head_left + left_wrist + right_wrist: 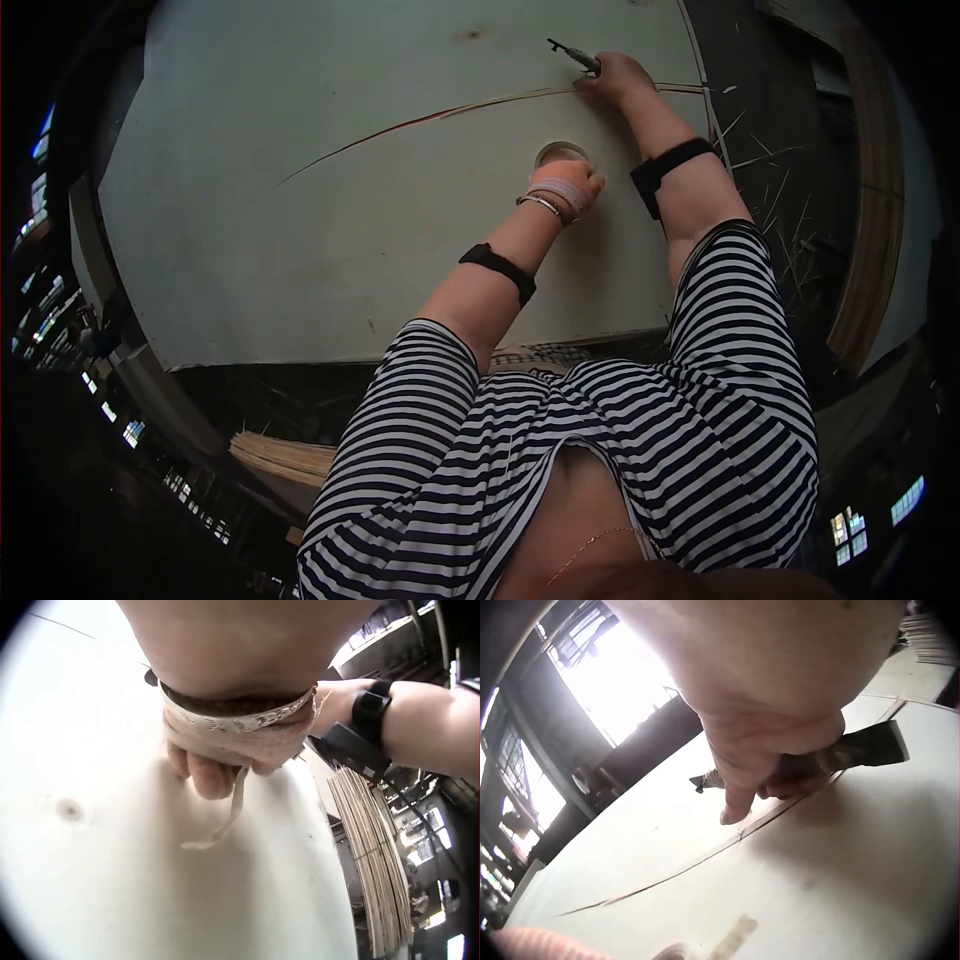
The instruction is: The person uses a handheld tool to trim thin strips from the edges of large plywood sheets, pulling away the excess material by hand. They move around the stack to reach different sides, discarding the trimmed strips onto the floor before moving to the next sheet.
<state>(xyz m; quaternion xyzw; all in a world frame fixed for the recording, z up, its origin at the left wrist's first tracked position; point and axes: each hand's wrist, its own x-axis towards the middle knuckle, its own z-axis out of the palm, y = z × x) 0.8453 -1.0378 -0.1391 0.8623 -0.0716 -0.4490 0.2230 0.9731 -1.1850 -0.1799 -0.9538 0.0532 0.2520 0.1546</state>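
My left hand [572,183], with a pale knit wrap across it, grips a roll of tape [560,150] low over a large pale wood sheet [400,240]. In the left wrist view its fingers are curled, and a loose strip of tape [231,814] hangs below them. My right hand [620,80] grips a knife-like tool [877,744] with a wide dark blade; its narrow other end [572,54] sticks out past the fingers. Right beneath this hand runs a long split with a thin wood strip [450,112] along it.
Stacked wood strips or veneer [868,220] stand right of the sheet, with another stack [285,455] at the lower left. Thin splinters [795,235] litter the dark area by the sheet's right edge. A dark knot [472,35] marks the sheet's far part.
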